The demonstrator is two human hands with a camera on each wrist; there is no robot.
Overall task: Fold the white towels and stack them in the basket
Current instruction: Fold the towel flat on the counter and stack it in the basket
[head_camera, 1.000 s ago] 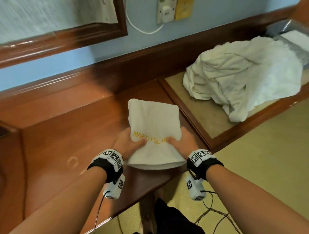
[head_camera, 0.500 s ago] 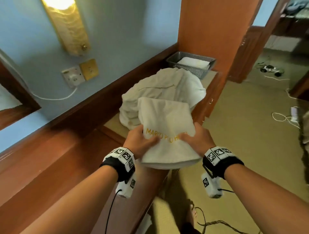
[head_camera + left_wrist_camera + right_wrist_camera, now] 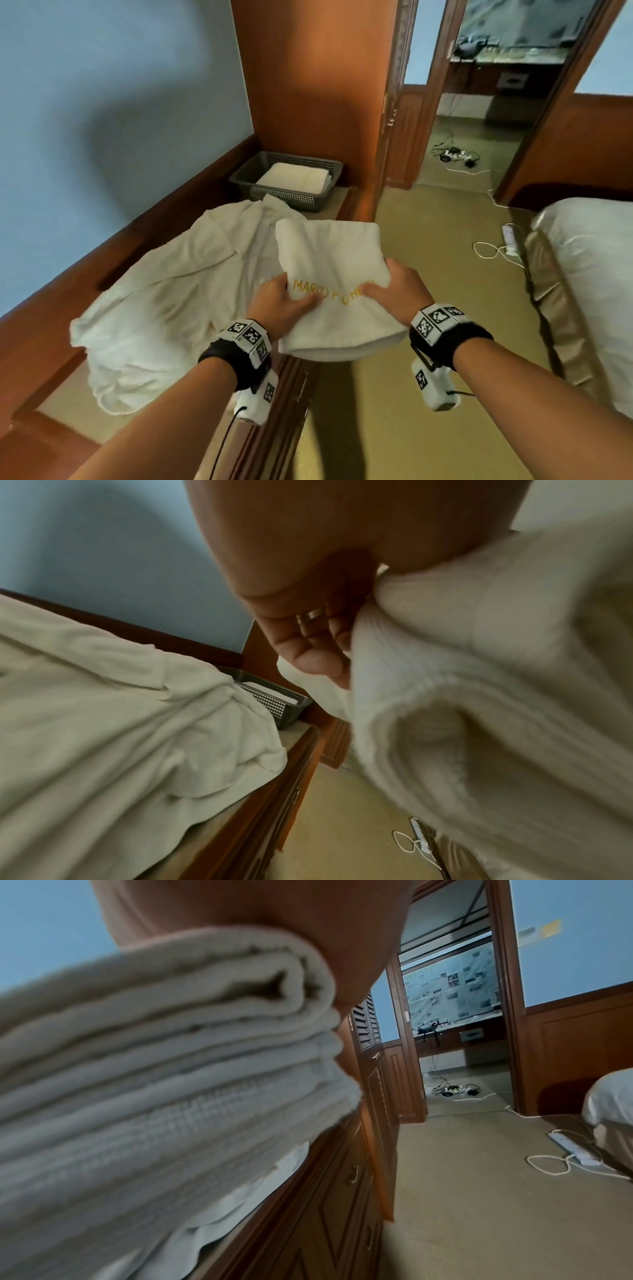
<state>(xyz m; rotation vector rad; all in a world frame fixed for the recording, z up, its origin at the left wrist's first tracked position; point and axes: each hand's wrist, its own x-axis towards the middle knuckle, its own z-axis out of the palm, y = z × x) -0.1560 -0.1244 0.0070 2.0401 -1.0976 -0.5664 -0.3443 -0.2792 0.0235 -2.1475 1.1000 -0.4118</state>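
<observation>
A folded white towel [image 3: 337, 284] is held up in the air by both hands, above the front edge of the wooden tabletop [image 3: 41, 346] and partly over the carpet [image 3: 428, 308]. It is a thick rectangular bundle of several layers, with a waffle-like weave and rounded folded edges that show plainly in both wrist views; gold stitched lettering runs across its top face near the thumbs. The left hand [image 3: 281, 303] grips the near left side, thumb on top and fingers [image 3: 318, 653] curled beneath, one of them wearing a ring [image 3: 310, 615]. The right hand [image 3: 397, 291] grips the near right side in the same way, thumb on the lettering. Below and to the left, a crumpled pile [image 3: 164, 301] of white cloth lies spread on the tabletop. Beyond it, at the far end against the wooden panel, stands a dark mesh basket [image 3: 294, 198] with a folded towel stack [image 3: 294, 176] already lying flat inside. To the right are a bed [image 3: 589, 274] and a power strip [image 3: 510, 238] with a white cable on the carpet.
</observation>
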